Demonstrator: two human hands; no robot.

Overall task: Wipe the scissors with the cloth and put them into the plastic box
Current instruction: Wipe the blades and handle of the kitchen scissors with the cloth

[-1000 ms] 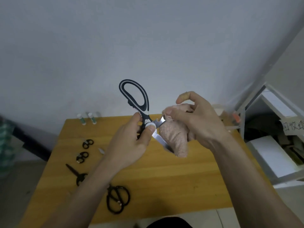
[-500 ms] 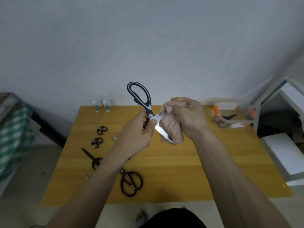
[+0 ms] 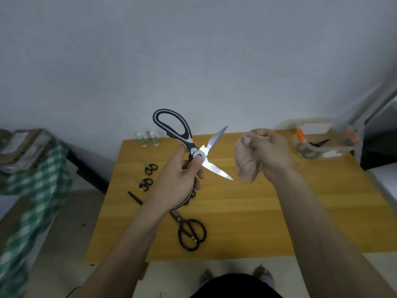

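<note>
My left hand (image 3: 180, 179) grips large black-and-white kitchen scissors (image 3: 189, 143) at the pivot, held above the wooden table (image 3: 268, 211). Their silver blades are spread apart, one pointing up right, one down right. My right hand (image 3: 272, 153) is closed on a bunched pink cloth (image 3: 245, 162), apart from the blades and to their right. The clear plastic box (image 3: 322, 145) stands at the table's back right with dark scissors inside. Black scissors (image 3: 189, 231) lie near the table's front; two small black pairs (image 3: 150, 167) (image 3: 145, 182) lie at the left.
Two small white-and-green tubes (image 3: 148, 139) stand at the table's back left edge. A green checked cloth (image 3: 36, 190) covers something to the left. A white shelf frame (image 3: 378, 117) rises at the right. The wall is close behind the table.
My right hand has pulled the cloth off the blades and moved right. The scissors' blades now stand spread and bare. The camera view has tilted down and back.
</note>
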